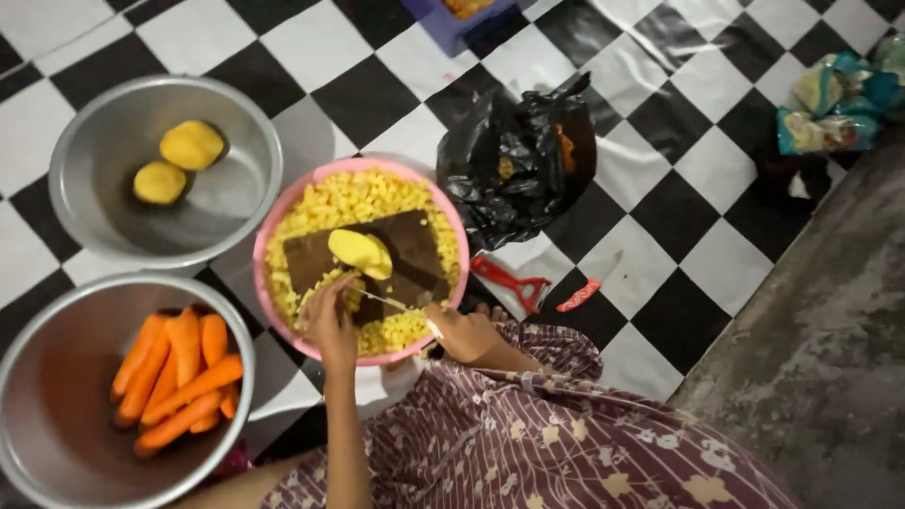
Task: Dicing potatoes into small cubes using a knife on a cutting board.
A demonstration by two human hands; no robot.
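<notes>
A pink basin full of yellow diced potato holds a dark wooden cutting board. A peeled yellow potato lies on the board. My left hand rests at the board's near edge with its fingertips just below the potato. My right hand grips a knife whose thin blade points left across the board toward my left hand.
A metal bowl at upper left holds two peeled potatoes. Another metal bowl at lower left holds several peeled carrots. A black plastic bag, a red peeler and a red-handled knife lie on the checkered floor.
</notes>
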